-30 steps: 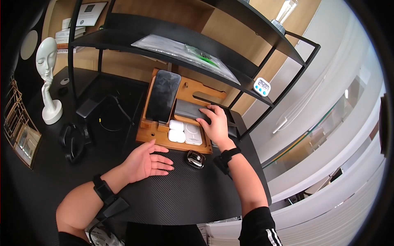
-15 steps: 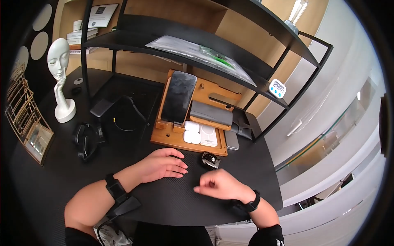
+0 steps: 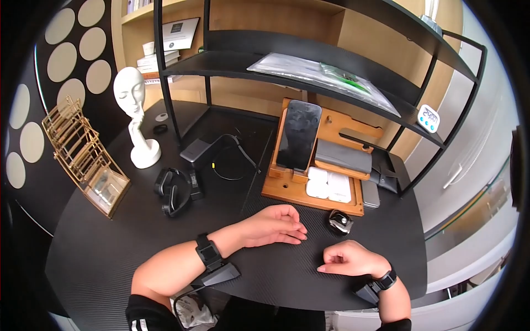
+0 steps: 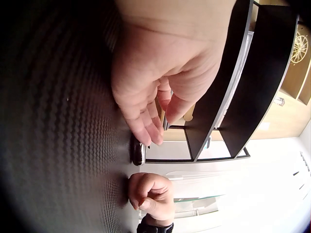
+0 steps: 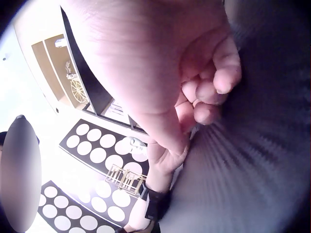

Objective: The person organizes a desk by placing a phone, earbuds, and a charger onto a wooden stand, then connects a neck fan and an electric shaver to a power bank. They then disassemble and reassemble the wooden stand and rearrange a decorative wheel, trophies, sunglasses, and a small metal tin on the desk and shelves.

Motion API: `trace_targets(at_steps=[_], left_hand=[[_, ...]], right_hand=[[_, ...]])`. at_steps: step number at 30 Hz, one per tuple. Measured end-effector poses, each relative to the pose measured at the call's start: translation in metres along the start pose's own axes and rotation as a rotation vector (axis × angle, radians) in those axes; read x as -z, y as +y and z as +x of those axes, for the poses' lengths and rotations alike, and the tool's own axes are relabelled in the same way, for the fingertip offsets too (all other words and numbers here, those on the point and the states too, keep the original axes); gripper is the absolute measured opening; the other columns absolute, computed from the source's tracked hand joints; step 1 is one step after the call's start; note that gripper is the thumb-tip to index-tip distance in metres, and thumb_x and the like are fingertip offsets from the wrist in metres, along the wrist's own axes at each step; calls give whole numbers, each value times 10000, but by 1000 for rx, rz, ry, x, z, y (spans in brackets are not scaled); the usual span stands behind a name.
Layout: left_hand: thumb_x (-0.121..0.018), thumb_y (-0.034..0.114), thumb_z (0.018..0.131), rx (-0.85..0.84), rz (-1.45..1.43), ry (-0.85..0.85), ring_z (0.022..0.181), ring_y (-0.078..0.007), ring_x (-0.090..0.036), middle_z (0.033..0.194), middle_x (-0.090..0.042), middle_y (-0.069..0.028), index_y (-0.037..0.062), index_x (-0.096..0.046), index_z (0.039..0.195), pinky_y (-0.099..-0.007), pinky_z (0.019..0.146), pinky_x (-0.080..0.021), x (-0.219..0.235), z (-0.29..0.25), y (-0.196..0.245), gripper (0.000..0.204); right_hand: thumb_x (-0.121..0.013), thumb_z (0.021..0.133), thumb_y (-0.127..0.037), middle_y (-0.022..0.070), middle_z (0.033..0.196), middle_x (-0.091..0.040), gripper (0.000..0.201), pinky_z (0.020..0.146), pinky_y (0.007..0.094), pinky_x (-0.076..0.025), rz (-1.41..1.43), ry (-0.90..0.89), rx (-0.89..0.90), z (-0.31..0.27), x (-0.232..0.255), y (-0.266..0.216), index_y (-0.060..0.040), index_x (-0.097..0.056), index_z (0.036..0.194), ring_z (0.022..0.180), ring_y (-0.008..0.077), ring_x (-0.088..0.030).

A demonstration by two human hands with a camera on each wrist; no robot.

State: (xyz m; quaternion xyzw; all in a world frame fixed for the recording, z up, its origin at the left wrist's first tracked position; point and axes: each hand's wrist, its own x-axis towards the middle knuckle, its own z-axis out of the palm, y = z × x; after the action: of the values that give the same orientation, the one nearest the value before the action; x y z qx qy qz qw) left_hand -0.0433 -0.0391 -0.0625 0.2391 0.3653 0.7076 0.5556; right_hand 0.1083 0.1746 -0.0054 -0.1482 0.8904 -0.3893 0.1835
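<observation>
Both hands are near the front of the black counter [image 3: 298, 276] and hold nothing. The left hand [image 3: 274, 225] is relaxed, its fingers loosely bent and pointing toward the right side; the right hand [image 3: 353, 258] has its fingers curled in toward the palm, with the thumb lying straighter alongside. A black watch [image 3: 340, 222] sits on the counter between the right hand and the wooden stand [image 3: 276, 186], just beyond the right hand and apart from both hands. On the stand, a dark phone [image 3: 299, 135] leans upright at the left, a long grey case [image 3: 345, 155] lies on the raised ledge to its right, and below these, side by side, are small white cases [image 3: 317, 189] and a flat white charger [image 3: 339, 187]. A grey slab [image 3: 370, 194] lies just beside the stand's right edge, with a black pouch [image 3: 385, 177] behind it. Farther left on the counter are a black headset [image 3: 175, 191] and a white face statue [image 3: 144, 153]. A black shelf [image 3: 221, 65] spans the back, carrying a plastic bag [image 3: 298, 65] and a small white timer [image 3: 428, 118].
</observation>
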Motion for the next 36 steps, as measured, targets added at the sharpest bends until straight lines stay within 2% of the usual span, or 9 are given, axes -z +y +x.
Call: trace_targets(at_steps=[3, 9, 13, 15, 17, 21, 33, 36], left_hand=[[-552, 74, 912, 20, 23, 37, 977, -226, -618, 1014, -617, -118, 72, -494, 901, -365, 878, -515, -3, 0, 1, 59], [-544, 94, 922, 33, 37, 29, 983, -229, -616, 1019, -614, -128, 73, -487, 892, -367, 877, -515, -3, -1, 1, 68], [-494, 157, 954, 37, -19, 34, 1000, -256, -611, 1027, -610, -154, 67, -482, 899, -388, 892, -507, -2, -1, 2, 106], [-477, 176, 963, 47, -43, 42, 1004, -266, -610, 1028, -609, -162, 65, -481, 904, -395, 897, -503, -4, -2, 3, 126], [-460, 193, 971, 46, -34, 72, 996, -276, -612, 1024, -609, -168, 62, -486, 916, -402, 902, -499, -5, -2, 3, 144], [-490, 191, 960, 39, -25, 49, 974, -246, -619, 1008, -611, -143, 48, -480, 944, -373, 874, -517, -4, -1, 2, 144], [-535, 106, 928, 38, 12, 59, 974, -224, -621, 1017, -609, -135, 45, -499, 945, -353, 873, -525, -6, -2, 4, 72], [-538, 101, 926, 39, 2, 59, 977, -225, -621, 1019, -609, -134, 47, -499, 944, -357, 873, -525, -5, -2, 2, 69]], right_hand=[[-680, 835, -260, 16, 512, -381, 413, 467, 276, -315, 3, 19, 1, 0, 0, 1, -45, -420, 596, 473, 116, -347], [-681, 832, -252, 21, 509, -377, 415, 462, 280, -310, -13, 43, 17, -1, -1, 5, -48, -409, 595, 470, 117, -341], [-680, 832, -248, 23, 508, -377, 408, 462, 281, -312, -2, 71, 17, -1, -3, 7, -50, -412, 597, 469, 119, -343], [-688, 832, -210, -1, 519, -356, 392, 454, 270, -273, 37, 83, 39, -2, -4, 7, -49, -414, 603, 487, 90, -313], [-688, 832, -209, -1, 521, -358, 390, 456, 270, -274, 34, 91, 43, -2, -4, 7, -50, -413, 605, 489, 90, -315], [-678, 836, -248, 18, 507, -391, 398, 457, 273, -315, 2, 89, 59, -1, -3, 9, -53, -421, 601, 464, 110, -363], [-691, 833, -214, -12, 540, -402, 356, 463, 259, -293, 78, 89, 25, -2, -4, 9, -47, -453, 628, 498, 80, -348], [-672, 842, -247, 8, 510, -407, 380, 458, 272, -316, 52, 103, 61, -2, -4, 11, -53, -437, 614, 467, 105, -374]])
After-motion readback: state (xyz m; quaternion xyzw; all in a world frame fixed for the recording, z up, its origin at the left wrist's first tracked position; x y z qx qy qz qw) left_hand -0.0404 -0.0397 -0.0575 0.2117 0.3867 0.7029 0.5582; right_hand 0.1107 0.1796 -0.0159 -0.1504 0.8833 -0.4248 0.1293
